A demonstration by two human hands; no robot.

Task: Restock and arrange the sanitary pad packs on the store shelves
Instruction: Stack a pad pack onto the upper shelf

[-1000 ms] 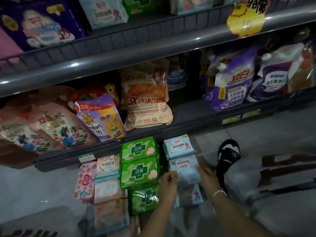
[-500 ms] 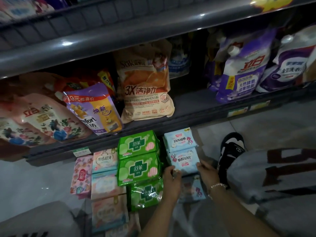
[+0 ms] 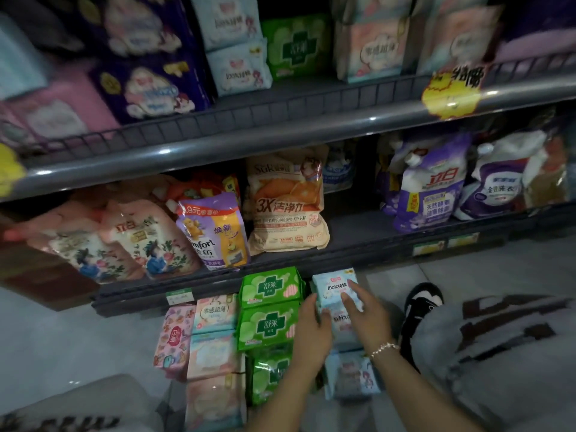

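Gripped blue pack (image 3: 334,286) from both sides, left hand (image 3: 311,335) and right hand (image 3: 364,313) fingers (image 3: 347,299) curled round it, likely to lift it shelfward.

Beaded bracelet (image 3: 384,349), grey printed trousers (image 3: 498,353)
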